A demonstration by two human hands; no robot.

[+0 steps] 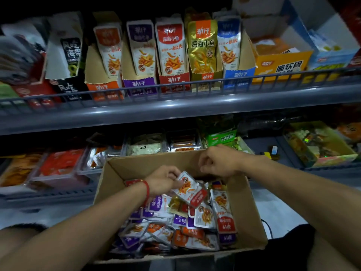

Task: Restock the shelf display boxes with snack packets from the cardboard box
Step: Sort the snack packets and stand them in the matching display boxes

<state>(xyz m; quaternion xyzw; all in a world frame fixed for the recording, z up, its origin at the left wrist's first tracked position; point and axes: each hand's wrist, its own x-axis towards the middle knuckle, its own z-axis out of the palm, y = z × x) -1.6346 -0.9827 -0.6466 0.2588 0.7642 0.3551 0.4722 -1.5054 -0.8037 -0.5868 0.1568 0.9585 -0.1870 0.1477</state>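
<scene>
Snack packet [189, 189] pinched in left hand [163, 179]; right hand [218, 163] loosely curled, empty, over cardboard box [117, 173].

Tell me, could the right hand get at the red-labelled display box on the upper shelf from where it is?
Probably yes. The right hand holds nothing and hovers over the cardboard box; the red display box stands open-topped above, with only the low shelf rail crossing its base.
</scene>
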